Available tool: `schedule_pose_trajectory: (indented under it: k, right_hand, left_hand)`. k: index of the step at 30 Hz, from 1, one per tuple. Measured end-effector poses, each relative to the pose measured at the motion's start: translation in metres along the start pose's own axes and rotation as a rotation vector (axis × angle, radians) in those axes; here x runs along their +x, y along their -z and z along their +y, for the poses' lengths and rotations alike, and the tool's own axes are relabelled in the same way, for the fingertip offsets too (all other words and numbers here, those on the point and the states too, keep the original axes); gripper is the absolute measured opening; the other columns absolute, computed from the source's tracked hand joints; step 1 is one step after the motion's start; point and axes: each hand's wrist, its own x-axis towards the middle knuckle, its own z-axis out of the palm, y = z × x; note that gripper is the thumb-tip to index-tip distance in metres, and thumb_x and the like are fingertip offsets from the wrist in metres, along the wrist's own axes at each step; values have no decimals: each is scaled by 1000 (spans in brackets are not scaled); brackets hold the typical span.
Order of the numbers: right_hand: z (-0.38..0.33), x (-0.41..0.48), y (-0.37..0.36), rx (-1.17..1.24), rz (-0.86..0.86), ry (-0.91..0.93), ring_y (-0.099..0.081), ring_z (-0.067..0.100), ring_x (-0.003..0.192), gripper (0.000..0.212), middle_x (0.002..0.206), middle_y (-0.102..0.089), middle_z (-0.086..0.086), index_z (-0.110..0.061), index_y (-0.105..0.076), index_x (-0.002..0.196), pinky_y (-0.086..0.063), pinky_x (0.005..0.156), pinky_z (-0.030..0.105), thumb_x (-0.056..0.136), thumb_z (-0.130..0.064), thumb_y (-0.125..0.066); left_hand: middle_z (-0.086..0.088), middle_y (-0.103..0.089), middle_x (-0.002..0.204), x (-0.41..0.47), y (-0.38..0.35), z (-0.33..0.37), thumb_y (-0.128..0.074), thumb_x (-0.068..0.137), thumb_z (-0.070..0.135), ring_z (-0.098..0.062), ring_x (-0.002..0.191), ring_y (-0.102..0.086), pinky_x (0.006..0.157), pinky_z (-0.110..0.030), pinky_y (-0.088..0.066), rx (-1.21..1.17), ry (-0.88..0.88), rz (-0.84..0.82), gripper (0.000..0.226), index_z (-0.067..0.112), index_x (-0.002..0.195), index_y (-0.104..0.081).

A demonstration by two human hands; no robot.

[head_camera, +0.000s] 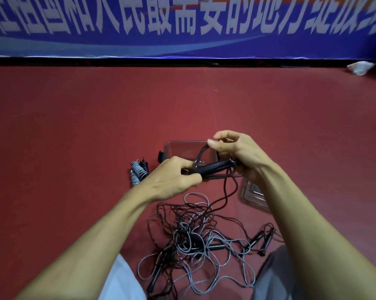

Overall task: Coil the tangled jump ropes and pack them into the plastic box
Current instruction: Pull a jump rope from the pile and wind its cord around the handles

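My left hand grips one end of a pair of black rope handles held level above the floor. My right hand holds the other end and pinches a loop of dark cord between thumb and fingers. The cord trails down to a tangled heap of black and grey jump ropes on the red floor in front of me. A clear plastic box sits open just behind my hands. A coiled grey and black rope lies left of the box.
The clear lid lies on the floor under my right wrist. Loose black handles stick out at the right of the heap. A blue banner with white characters runs along the far wall. My knees frame the heap.
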Motion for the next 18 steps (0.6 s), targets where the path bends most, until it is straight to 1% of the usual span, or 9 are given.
schedule_pose_trajectory:
  k: [2, 3, 4, 6, 9, 12, 13, 15, 18]
  right_hand:
    - [-3, 0, -2, 187, -42, -37, -51, 8, 45, 17, 60, -54, -4, -17, -57, 73, -45, 42, 18, 87, -20, -67]
    - [-3, 1, -3, 268, -42, -38, -51, 8, 45, 19, 59, -55, -4, -16, -57, 72, -45, 43, 19, 90, -20, -63]
    - [-2, 3, -5, 308, -35, -28, -48, 7, 45, 21, 59, -53, -5, -15, -60, 71, -42, 44, 18, 92, -19, -59]
    - [2, 8, -9, 267, -32, 8, -39, 7, 48, 25, 64, -51, -6, -16, -68, 73, -34, 47, 18, 95, -20, -55]
    - [10, 10, -13, 31, -39, 6, -43, 11, 53, 34, 67, -57, -2, -13, -69, 84, -35, 54, 25, 97, -40, -52]
    - [14, 5, -18, -435, -134, -28, -49, 22, 61, 49, 66, -56, 6, -17, -62, 70, -38, 65, 38, 91, -60, -52]
    - [16, 4, -20, -570, -195, -41, -50, 22, 63, 46, 65, -54, 6, -17, -58, 68, -40, 66, 37, 90, -58, -55]
    - [19, 1, -24, -768, -300, -81, -60, 23, 61, 33, 64, -53, 2, -17, -53, 71, -47, 61, 31, 92, -41, -61]
    - [23, 1, -24, -934, -332, -104, -69, 23, 61, 24, 69, -59, 1, -16, -47, 77, -53, 55, 26, 95, -23, -61]
  left_hand:
    - [7, -47, 49, -1, 3, 2, -50, 65, 27, -9, 43, -36, 42, -20, -25, -180, -13, -7, 13, 20, 63, -61]
    - [5, -47, 49, 0, 5, 2, -48, 66, 23, -9, 42, -34, 42, -20, -23, -268, -14, 7, 17, 12, 70, -60]
    - [2, -46, 50, 0, 6, 3, -46, 67, 21, -10, 42, -31, 43, -20, -21, -358, -14, 29, 22, 6, 78, -57]
    - [-1, -46, 52, 3, 9, 4, -46, 68, 20, -11, 42, -24, 44, -20, -18, -535, -3, 92, 27, 6, 91, -50]
    - [-5, -51, 57, 8, 10, 5, -50, 81, 17, -11, 42, -27, 42, -20, -20, -712, 54, 187, 27, 11, 106, -45]
    - [-9, -57, 64, 12, 12, 2, -43, 94, 10, -11, 43, -31, 39, -20, -24, -748, 95, 285, 32, 14, 125, -39]
    - [-10, -59, 67, 13, 12, 0, -42, 94, 9, -11, 42, -31, 38, -20, -25, -746, 100, 321, 36, 18, 129, -37]
    - [-11, -62, 74, 16, 12, -4, -43, 93, 8, -12, 42, -32, 37, -20, -27, -693, 109, 400, 44, 25, 133, -34]
    - [-9, -63, 79, 20, 13, -16, -44, 91, 10, -11, 40, -36, 39, -20, -30, -523, 129, 503, 51, 32, 136, -34]
